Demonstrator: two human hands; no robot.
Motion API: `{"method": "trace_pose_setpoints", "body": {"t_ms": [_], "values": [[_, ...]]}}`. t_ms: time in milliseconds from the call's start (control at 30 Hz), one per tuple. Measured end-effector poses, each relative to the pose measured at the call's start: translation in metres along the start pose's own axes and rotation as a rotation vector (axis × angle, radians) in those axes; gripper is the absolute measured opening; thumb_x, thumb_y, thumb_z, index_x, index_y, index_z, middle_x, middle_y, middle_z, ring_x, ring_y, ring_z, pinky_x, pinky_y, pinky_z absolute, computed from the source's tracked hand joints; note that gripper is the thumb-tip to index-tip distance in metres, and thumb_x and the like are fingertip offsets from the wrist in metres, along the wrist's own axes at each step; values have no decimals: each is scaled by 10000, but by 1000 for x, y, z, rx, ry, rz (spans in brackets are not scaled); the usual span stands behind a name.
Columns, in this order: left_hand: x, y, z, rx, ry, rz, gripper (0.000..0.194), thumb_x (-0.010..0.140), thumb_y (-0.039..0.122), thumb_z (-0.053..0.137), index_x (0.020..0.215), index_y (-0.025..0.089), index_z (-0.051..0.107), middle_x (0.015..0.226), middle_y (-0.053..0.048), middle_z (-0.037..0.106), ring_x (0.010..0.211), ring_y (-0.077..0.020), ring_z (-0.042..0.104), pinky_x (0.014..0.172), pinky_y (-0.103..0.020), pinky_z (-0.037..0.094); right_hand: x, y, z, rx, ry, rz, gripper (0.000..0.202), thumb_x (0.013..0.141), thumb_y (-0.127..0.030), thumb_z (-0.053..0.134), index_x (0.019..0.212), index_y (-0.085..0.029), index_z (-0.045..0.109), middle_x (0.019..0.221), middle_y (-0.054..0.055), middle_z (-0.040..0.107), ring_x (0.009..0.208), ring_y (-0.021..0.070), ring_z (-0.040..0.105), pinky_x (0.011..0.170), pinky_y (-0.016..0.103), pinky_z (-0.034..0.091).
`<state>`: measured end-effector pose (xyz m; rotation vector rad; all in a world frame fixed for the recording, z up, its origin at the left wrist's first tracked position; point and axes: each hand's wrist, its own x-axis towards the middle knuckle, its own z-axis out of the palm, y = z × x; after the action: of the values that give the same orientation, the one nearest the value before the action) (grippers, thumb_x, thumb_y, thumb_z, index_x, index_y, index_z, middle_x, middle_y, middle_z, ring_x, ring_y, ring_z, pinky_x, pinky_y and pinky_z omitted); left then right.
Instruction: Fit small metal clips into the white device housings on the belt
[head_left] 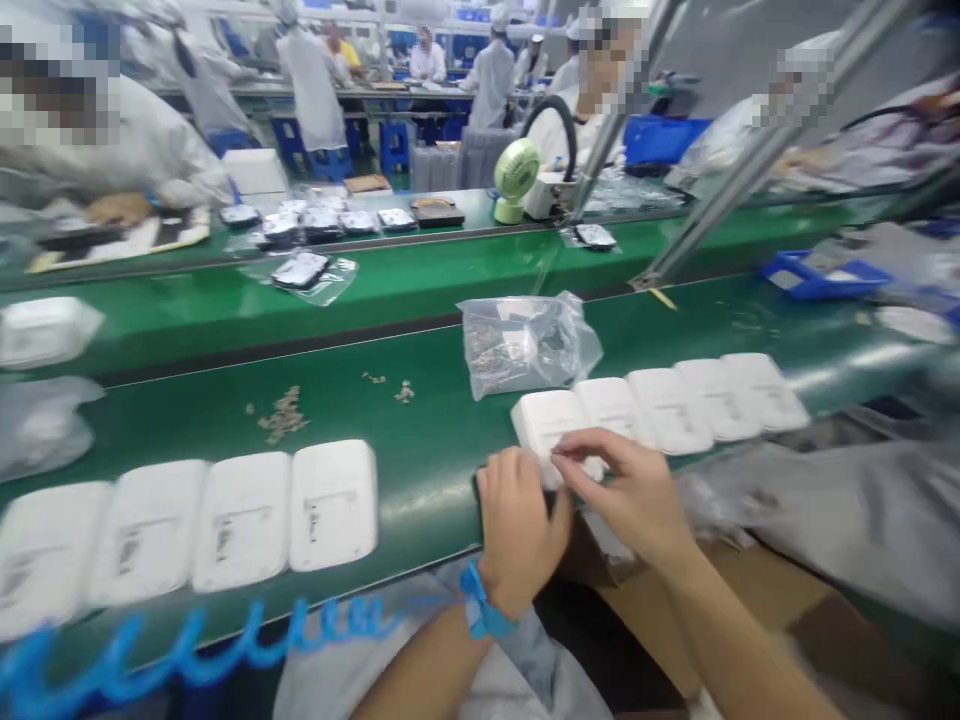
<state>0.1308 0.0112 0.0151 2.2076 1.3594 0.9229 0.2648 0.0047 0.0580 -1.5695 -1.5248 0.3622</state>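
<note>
My left hand (523, 520), with a blue wrist strap (484, 600) on it, is curled at the near edge of the green table; what it holds, if anything, is hidden. My right hand (626, 490) has thumb and index finger pinched together over the near end of a white casing (551, 415), the leftmost of a right-hand row. Anything in that pinch is too small to name. Beyond the casings lies a clear plastic bag (525, 345). At the left, several white casings (334, 505) with small dark markings form another row.
Small loose parts (285, 415) are scattered on the green table (427, 440). Behind it runs a raised green belt (420, 262) bearing bagged dark-and-white pieces (300, 270) and a green fan (516, 180). Metal posts rise at the right. A blue coiled cord (262, 640) crosses the lower left. Other people work beyond.
</note>
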Motion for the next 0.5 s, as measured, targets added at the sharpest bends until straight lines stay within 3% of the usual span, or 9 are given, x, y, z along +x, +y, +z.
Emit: {"method": "trace_pose_setpoints", "body": {"t_ms": [100, 200, 333, 500], "values": [[-28, -11, -16, -91, 43, 142, 59, 934, 226, 537, 931, 195, 587, 897, -45, 622, 869, -210, 547, 767, -368, 391, 53, -18, 47, -74, -315, -191, 69, 832, -165, 643, 852, -224, 674, 818, 10, 724, 746, 170, 659, 722, 296, 509], [-49, -28, -33, -110, 152, 126, 106, 921, 164, 515, 843, 195, 579, 827, -34, 618, 813, -187, 541, 746, -359, 380, 91, -39, 111, -132, -534, -256, 131, 787, -77, 627, 796, -206, 647, 757, 3, 706, 712, 158, 647, 668, 260, 464], [-60, -50, -52, -77, 227, 82, 127, 906, 139, 507, 806, 193, 563, 797, -36, 605, 788, -183, 531, 725, -356, 380, 115, -58, 177, -157, -580, -287, 110, 802, -83, 655, 815, -193, 653, 774, 8, 701, 700, 145, 638, 664, 245, 460], [-57, -65, -61, -129, 254, 47, 116, 888, 136, 496, 806, 192, 556, 804, -47, 599, 787, -188, 529, 729, -357, 403, 147, -62, 203, -272, -544, -320, 96, 897, -164, 611, 945, -176, 694, 986, 80, 698, 852, 183, 644, 791, 290, 468]]}}
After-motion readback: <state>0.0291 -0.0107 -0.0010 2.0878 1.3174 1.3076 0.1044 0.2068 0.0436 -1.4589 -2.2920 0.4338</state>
